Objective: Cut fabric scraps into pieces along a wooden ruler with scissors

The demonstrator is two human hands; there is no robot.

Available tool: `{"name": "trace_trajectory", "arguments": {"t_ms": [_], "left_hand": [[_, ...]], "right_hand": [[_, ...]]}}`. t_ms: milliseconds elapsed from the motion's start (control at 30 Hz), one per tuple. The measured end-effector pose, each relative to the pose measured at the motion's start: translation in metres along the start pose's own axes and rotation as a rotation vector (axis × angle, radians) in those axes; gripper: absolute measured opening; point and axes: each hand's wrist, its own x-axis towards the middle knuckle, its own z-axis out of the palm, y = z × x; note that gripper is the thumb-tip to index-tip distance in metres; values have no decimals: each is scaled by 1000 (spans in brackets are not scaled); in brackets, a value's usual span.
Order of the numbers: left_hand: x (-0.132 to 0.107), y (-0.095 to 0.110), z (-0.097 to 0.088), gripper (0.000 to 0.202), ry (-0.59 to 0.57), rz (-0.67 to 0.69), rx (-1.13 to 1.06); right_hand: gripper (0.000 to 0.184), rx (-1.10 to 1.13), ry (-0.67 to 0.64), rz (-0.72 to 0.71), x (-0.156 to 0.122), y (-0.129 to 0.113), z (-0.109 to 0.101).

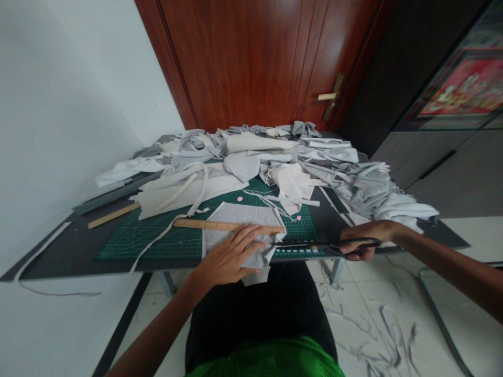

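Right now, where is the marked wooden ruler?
In the head view, the wooden ruler lies across the grey fabric on the green cutting mat, right at the fingertips of the left hand.

No words or brands are showing anywhere: the wooden ruler (228, 225) is carrying only fine tick marks, and the green cutting mat (181, 248) is showing a grid and small white edge blocks, with any numbers staying too small to read
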Motion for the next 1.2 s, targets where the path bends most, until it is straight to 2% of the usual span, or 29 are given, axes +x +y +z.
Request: {"name": "trace_trajectory", "arguments": {"t_ms": [200,333,467,600,900,1200], "left_hand": [[-3,5,-4,50,-25,-17,63],[-5,16,-3,50,10,-36,82],[-5,36,7,48,91,-84,83],[-3,53,20,31,215,-156,112],[0,68,37,26,330,-206,98],[15,98,59,16,598,-379,1]], "right_hand": [[67,2,26,-13,1,0,7],[67,13,19,-8,3,1,8],[65,44,-10,6,5,4,5],[62,75,-20,13,5,7,2],[59,117,-24,-16,3,10,1],[59,106,-22,-93,7,14,5]]}}
